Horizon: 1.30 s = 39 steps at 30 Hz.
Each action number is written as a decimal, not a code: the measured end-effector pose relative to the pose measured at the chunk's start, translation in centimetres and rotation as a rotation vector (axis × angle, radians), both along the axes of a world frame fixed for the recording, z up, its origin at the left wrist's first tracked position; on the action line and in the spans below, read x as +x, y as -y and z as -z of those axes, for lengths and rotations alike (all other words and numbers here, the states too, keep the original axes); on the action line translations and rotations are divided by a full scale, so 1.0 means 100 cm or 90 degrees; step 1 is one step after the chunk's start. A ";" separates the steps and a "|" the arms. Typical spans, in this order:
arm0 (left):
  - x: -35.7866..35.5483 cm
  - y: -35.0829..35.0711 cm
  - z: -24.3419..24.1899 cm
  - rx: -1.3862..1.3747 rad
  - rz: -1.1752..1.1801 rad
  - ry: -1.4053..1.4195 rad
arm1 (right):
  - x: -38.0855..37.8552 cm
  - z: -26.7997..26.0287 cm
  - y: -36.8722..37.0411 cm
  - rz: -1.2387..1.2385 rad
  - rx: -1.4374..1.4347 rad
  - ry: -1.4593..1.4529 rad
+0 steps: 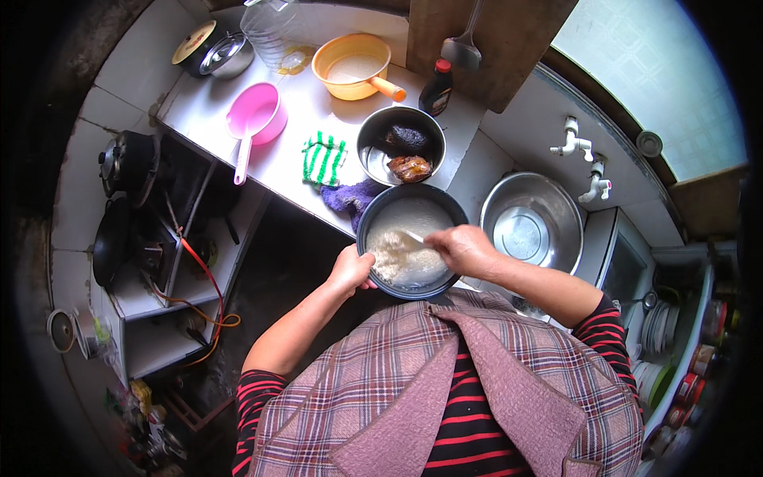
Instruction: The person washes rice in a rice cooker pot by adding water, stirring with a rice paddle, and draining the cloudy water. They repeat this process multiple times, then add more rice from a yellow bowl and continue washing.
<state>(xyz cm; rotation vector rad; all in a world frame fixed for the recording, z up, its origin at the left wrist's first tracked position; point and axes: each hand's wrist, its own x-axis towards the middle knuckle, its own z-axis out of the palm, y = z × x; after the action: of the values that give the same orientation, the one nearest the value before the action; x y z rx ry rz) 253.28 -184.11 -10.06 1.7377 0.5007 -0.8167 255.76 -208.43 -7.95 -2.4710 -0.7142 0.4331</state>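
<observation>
A dark round cooking pot (438, 290) is held before my body at the counter's edge. Wet rice (390, 262) sits in cloudy liquid inside it, heaped toward the near left. My left hand (350, 269) grips the pot's left rim, thumb on top and fingers beneath. Over the pot's right side, my right hand (468, 250) holds a pale spoon or rice paddle (411, 235), its end blurred and down at the rice. Just beyond stands a steel pot (375, 158) containing a blackened lump of food (407, 139) and a browned one (410, 169).
Purple cloth (351, 200) and a green-striped cloth (323, 160) lie left of the pots. A pink dipper (265, 116), orange dipper (343, 83) and dark bottle (437, 92) stand behind. Right, a steel basin (573, 229) sits below two taps (572, 143).
</observation>
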 end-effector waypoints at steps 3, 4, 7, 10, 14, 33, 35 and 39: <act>0.000 -0.001 0.002 -0.006 0.013 0.011 | 0.019 -0.002 0.008 -0.081 -0.167 0.272; 0.000 -0.002 0.003 -0.002 0.011 0.014 | 0.026 0.000 0.007 -0.121 -0.202 0.352; 0.000 -0.004 0.006 -0.003 0.022 0.016 | 0.031 0.005 0.006 -0.181 -0.304 0.339; 0.000 -0.006 0.010 -0.005 0.021 0.021 | 0.016 0.005 0.007 -0.210 -0.344 0.171; -0.002 -0.007 0.015 -0.015 0.015 0.022 | -0.005 -0.001 0.015 -0.206 -0.303 0.001; -0.001 -0.003 0.008 -0.021 0.039 0.000 | 0.020 0.013 -0.001 -0.166 -0.332 0.225; -0.002 -0.003 0.009 -0.026 0.035 -0.004 | 0.009 0.012 0.006 -0.140 -0.254 0.147; -0.003 -0.003 0.012 -0.029 0.018 -0.008 | -0.016 0.005 0.017 -0.104 -0.174 -0.025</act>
<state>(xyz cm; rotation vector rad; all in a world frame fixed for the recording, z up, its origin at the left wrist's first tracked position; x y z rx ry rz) 253.01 -183.81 -11.31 1.7026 0.4636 -0.8533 254.16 -210.13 -8.49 -2.6571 -0.8954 0.6791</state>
